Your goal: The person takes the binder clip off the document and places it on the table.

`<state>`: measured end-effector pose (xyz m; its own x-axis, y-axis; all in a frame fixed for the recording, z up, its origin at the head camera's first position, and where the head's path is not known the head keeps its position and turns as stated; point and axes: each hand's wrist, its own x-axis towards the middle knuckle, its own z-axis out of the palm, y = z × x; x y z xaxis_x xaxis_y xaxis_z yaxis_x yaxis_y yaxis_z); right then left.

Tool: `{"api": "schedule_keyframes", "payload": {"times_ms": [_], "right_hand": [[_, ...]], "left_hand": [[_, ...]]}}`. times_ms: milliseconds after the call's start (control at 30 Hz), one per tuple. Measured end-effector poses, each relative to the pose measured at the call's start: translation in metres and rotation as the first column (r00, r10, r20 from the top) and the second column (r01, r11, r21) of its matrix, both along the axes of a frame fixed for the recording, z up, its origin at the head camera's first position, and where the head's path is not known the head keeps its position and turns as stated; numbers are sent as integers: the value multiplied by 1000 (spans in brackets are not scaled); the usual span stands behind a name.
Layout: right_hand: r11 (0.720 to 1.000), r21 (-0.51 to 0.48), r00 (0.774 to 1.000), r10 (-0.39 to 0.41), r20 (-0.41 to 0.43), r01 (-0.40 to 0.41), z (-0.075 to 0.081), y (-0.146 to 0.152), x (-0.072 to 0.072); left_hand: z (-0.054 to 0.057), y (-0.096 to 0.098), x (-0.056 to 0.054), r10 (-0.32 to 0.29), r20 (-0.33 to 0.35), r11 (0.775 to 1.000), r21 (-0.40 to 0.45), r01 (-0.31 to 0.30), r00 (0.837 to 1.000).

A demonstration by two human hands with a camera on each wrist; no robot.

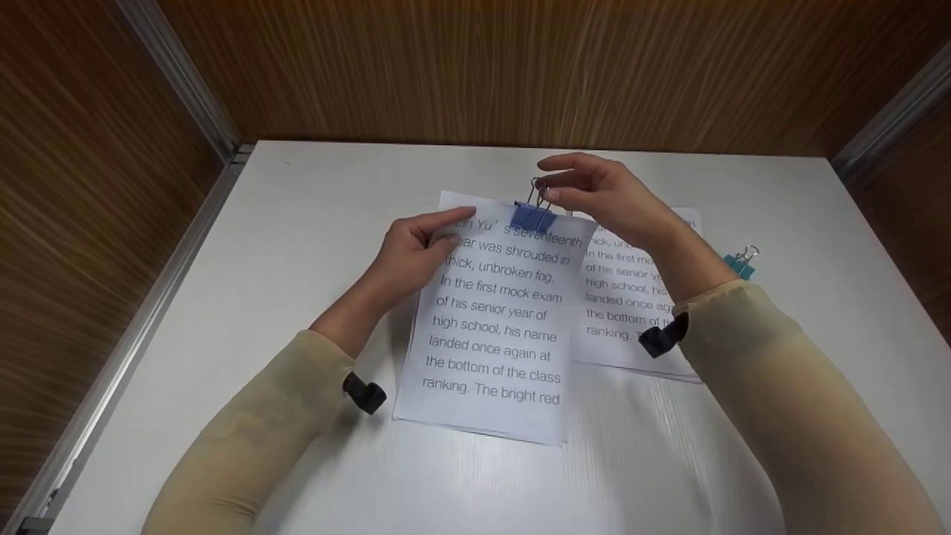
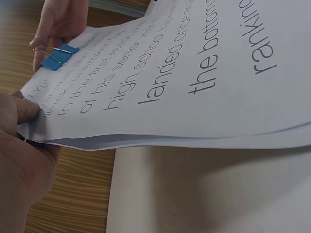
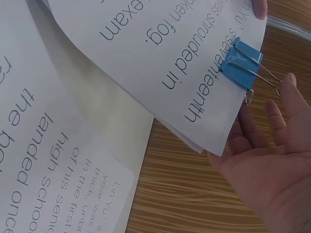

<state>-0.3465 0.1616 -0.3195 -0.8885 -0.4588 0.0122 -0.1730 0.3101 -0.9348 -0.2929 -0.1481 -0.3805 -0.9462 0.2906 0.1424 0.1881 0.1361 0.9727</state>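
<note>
My left hand (image 1: 412,253) pinches a stack of printed sheets (image 1: 490,342) at its upper left edge, thumb on the printed face. The stack is held up at a tilt. A blue binder clip (image 3: 241,64) is clamped on its top edge, its wire handles pointing outward from the paper. My right hand (image 3: 272,160) is at the clip with fingers loosely bent. Its thumb tip is right at the end of one wire handle, while the other fingers lie partly behind the paper's edge.
A second printed stack (image 1: 617,349) lies on the white table (image 1: 312,215) under my right forearm. Beside that forearm sits a teal binder clip (image 1: 740,264), partly hidden by it. Wood-grain panels (image 1: 520,74) stand behind the table and at both sides.
</note>
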Motion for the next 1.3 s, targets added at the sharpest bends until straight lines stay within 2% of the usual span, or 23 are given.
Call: {"api": "schedule_keyframes", "payload": {"times_ms": [200, 567, 833, 1067, 1300], "right_hand": [[998, -63, 1000, -20, -6, 20, 0, -3, 3], [989, -132, 994, -77, -84, 65, -5, -7, 8], [989, -122, 986, -99, -131, 83, -3, -2, 10], [961, -214, 967, -207, -146, 173, -4, 14, 11], [951, -253, 965, -220, -142, 180, -3, 28, 13]], "left_hand": [[-1, 0, 0, -7, 16, 1000, 24, 6, 1000], [-2, 4, 0, -5, 5, 1000, 7, 5, 1000], [-10, 4, 0, -12, 22, 1000, -29, 12, 1000], [-14, 6, -3, -7, 13, 1000, -29, 8, 1000], [-19, 3, -5, 5, 28, 999, -40, -4, 1000]]}}
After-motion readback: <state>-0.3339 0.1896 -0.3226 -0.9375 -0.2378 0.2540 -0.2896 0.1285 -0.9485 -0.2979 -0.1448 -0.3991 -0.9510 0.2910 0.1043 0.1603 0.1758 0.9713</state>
